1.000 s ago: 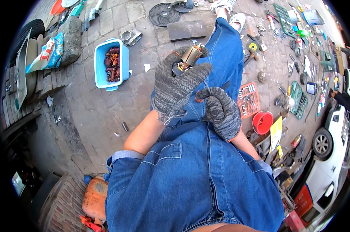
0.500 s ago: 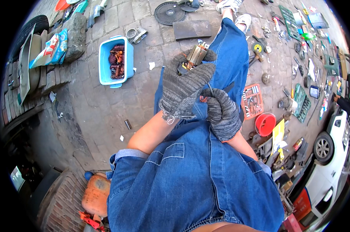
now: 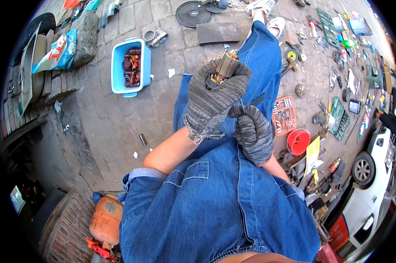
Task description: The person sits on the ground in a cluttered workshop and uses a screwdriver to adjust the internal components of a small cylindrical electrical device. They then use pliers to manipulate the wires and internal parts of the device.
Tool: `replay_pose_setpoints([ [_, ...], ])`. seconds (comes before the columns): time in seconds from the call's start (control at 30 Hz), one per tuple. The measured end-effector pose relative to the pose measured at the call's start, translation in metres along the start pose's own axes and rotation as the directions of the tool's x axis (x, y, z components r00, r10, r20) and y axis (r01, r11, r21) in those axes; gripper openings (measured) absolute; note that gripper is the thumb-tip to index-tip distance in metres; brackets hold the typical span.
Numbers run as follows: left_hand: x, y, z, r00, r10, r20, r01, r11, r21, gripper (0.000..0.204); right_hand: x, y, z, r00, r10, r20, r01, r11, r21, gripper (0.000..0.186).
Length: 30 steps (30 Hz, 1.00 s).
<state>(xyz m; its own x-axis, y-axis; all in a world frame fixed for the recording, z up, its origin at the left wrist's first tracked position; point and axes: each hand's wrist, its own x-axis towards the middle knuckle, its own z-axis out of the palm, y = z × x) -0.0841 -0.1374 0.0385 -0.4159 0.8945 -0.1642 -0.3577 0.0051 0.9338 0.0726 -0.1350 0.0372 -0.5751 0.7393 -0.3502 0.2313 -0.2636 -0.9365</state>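
Note:
Both hands wear grey knitted gloves. My left hand (image 3: 213, 98) is closed around a cylindrical motor part (image 3: 228, 65) with a metal core and some copper winding, held up above my denim-covered legs. Just below and to the right, my right hand (image 3: 252, 133) is closed on a thin metal tool (image 3: 240, 102), whose shaft points up toward the left hand; its far end is hidden behind that glove.
Left: blue plastic tub (image 3: 117, 72) of copper coils, stone block (image 3: 86, 37). Top: round black grille (image 3: 192, 14), dark plate (image 3: 217, 33). Right: orange socket case (image 3: 284, 115), red bucket (image 3: 298, 141), scattered tools, white car (image 3: 362, 206), a person's dark sleeve (image 3: 388, 118). Bottom left: orange canister (image 3: 105, 219).
Both hands have shifted slightly to the right in the picture, and the left glove's thumb now covers more of the motor part's lower portion. Both grips stay closed.

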Motion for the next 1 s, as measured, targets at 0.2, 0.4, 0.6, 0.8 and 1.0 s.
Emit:
replay_pose_setpoints([
  [0.2, 0.0, -0.001, 0.006, 0.995, -0.084, -0.056, 0.074, 0.982, -0.172, 0.025, -0.004, 0.003, 0.003, 0.998, 0.061, -0.006, -0.059, 0.974, 0.22, 0.026],
  [0.4, 0.004, -0.004, 0.003, 0.999, -0.046, -0.018, 0.045, 0.997, -0.061, 0.027, 0.007, 0.009, 0.001, 0.952, -0.294, -0.089, 0.215, 0.845, -0.489, 0.024],
  [0.6, 0.003, 0.021, 0.004, 0.996, -0.065, 0.053, 0.063, 0.997, 0.041, 0.033, 0.006, -0.007, -0.005, 0.912, -0.406, -0.064, 0.33, 0.817, -0.473, 0.023],
  [0.8, 0.001, 0.023, 0.003, 0.996, -0.062, 0.071, 0.058, 0.997, 0.053, 0.037, 0.004, -0.021, -0.008, 0.902, -0.432, -0.02, 0.363, 0.78, -0.509, 0.024],
  [1.0, -0.001, 0.025, 0.003, 0.991, -0.031, 0.133, 0.033, 0.999, -0.014, 0.038, 0.0, -0.007, -0.01, 0.897, -0.439, -0.052, 0.372, 0.813, -0.448, 0.025],
])
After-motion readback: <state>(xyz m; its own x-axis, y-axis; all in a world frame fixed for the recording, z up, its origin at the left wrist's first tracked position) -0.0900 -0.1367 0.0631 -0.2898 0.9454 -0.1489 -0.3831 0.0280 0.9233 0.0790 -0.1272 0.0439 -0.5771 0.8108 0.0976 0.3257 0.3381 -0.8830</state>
